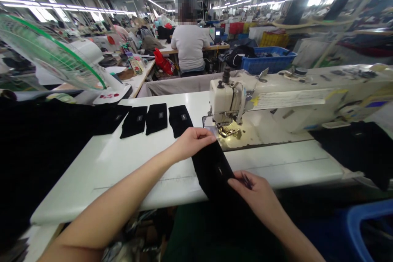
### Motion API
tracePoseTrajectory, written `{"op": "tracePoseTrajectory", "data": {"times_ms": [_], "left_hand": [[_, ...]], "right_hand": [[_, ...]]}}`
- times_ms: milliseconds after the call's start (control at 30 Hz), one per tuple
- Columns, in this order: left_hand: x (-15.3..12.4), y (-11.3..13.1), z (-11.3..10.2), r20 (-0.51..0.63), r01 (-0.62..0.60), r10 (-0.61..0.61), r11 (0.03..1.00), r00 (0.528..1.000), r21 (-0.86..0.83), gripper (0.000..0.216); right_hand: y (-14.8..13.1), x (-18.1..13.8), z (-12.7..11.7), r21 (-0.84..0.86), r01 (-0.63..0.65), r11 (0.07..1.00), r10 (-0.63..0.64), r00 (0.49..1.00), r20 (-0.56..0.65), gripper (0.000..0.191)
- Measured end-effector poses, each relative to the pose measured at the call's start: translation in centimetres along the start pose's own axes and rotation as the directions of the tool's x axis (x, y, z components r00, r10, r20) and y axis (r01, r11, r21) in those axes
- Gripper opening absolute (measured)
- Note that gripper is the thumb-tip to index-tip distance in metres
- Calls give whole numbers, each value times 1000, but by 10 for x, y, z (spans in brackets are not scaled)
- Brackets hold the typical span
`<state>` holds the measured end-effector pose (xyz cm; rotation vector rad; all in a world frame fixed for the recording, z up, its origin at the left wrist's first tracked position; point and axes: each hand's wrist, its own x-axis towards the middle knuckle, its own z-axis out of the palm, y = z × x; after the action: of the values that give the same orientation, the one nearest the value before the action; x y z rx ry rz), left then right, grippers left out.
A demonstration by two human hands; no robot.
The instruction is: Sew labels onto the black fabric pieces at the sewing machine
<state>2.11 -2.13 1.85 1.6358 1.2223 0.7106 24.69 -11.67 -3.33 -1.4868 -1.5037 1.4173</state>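
A black fabric piece (211, 163) with a small light label hangs over the front edge of the sewing table, stretched between my hands. My left hand (196, 141) pinches its upper end, just in front of the needle area of the sewing machine (225, 102). Lower down, my right hand (254, 188) grips the right edge beside the label. A small dark tool (246, 181) sits in the fingers of that hand; its kind is not clear. Left of the machine, several black labelled pieces lie in a row, the nearest a black piece (179, 116).
Black fabric (39, 151) covers the table's left side, with a green-rimmed fan (61, 55) behind it. More black cloth (359, 147) lies at the right end. A blue bin (368, 221) stands low right. Ahead, a person (188, 47) sits facing away near a blue basket (264, 63).
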Motion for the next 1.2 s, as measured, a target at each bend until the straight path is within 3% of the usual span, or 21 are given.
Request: {"op": "tracePoseTrajectory", "data": {"times_ms": [133, 200, 300, 433, 633, 800, 967, 1100, 1200], "left_hand": [[31, -23, -2, -79, 25, -13, 988, 997, 153, 28], [42, -35, 3, -87, -40, 71, 946, 994, 321, 26], [49, -47, 17, -92, -189, 288, 805, 953, 562, 19], [47, -54, 31, -97, -222, 455, 596, 885, 772, 13], [35, -55, 31, 61, -356, 479, 553, 876, 753, 16], [30, -56, 29, 99, -383, 507, 494, 856, 780, 21], [41, -58, 26, 124, -410, 527, 470, 841, 782, 22], [48, -60, 23, 153, -459, 558, 463, 816, 758, 21], [50, -61, 21, 165, -488, 583, 456, 796, 744, 22]], "right_hand": [[10, -2, 2, 37, 12, 999, -12, 1000, 0, 37], [15, -3, 4, 18, 45, 999, -44, 996, -78, 42], [18, -2, 8, -89, 69, 994, -84, 981, -174, 44], [16, -4, 10, -116, 132, 984, -147, 981, -129, 28], [26, -13, 4, -92, 169, 981, -174, 984, -45, 24], [30, -16, 2, -132, 270, 954, -273, 962, -10, 23], [31, -12, 3, -264, 407, 875, -428, 903, -26, 23], [38, -10, 0, -400, 589, 703, -634, 773, 23, 36], [39, -10, -1, -499, 618, 608, -703, 711, 25, 39]]}}
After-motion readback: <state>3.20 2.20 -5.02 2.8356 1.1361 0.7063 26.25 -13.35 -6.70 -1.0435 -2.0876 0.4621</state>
